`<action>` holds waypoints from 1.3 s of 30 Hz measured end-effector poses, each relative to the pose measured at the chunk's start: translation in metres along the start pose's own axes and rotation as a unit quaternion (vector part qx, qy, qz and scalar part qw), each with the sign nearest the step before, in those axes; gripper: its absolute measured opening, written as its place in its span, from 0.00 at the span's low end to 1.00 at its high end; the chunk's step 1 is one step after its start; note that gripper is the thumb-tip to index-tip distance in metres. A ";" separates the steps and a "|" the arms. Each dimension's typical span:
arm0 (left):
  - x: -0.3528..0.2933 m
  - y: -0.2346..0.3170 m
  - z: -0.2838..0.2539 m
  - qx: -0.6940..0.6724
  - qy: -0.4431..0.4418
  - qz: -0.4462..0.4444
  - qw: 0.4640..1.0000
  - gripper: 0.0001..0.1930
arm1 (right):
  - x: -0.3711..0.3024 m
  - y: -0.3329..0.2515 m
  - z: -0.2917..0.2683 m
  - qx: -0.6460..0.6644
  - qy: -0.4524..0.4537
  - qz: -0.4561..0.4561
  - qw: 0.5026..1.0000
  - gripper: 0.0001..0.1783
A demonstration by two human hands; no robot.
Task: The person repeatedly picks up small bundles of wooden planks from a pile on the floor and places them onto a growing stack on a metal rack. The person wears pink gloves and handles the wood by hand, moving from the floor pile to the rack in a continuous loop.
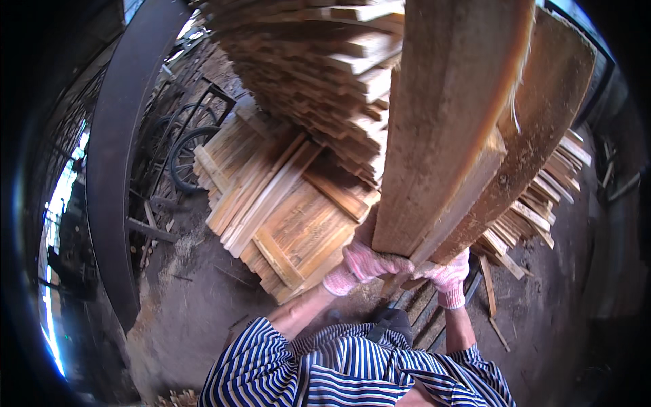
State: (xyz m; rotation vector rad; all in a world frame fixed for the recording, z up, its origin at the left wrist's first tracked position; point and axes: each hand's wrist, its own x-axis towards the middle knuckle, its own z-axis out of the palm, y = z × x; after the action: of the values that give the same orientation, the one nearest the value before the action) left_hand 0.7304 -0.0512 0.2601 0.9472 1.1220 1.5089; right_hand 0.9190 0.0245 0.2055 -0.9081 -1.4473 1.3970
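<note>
From where I stand, the left hand (366, 263) and the right hand (446, 273), both in pink-and-white knit gloves, are close beside each other, clamped on the near ends of the timber; the undersides of their grips are hidden. The thick board (454, 102) rises ahead of the left hand and stretches away from it, while the darker board (549, 102) runs alongside, ahead of the right hand. I'd judge the step in hand to be holding up and steering these boards by their ends, and the next move to call for an even two-handed grip and clearance for the far ends. Ahead and left of the hands stands a tall stack of slats (325, 81); just left lies a lower pile of planks (291, 227). Ahead and right, another wood pile (536, 203) shows past the darker board. Farther left are a spoked wheel (186, 159) and a dark curved beam (112, 156); grey floor (183, 285) spreads below the hands.
</note>
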 end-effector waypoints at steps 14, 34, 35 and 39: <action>-0.039 0.101 -0.236 0.220 0.008 0.023 0.975 0.73 | 0.050 -0.016 0.236 -0.037 -0.236 -0.131 0.962 0.38; -0.086 -0.001 -0.343 -0.177 -0.100 -0.008 0.979 0.30 | 0.021 -0.101 0.321 -0.072 -0.295 -0.171 0.937 0.75; -0.091 0.000 -0.352 -0.330 -0.158 -0.061 0.929 0.30 | 0.013 -0.103 0.330 0.026 -0.304 -0.100 0.947 0.74; -0.130 -0.005 -0.391 -0.612 -0.251 -0.142 0.736 0.29 | -0.019 -0.061 0.358 0.111 -0.276 0.102 0.949 0.66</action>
State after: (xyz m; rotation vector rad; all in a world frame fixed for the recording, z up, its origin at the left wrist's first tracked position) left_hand 0.3888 -0.2521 0.1475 0.1603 -0.2334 1.2258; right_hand 0.5926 -0.1172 0.2799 -0.5518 -1.5788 2.0407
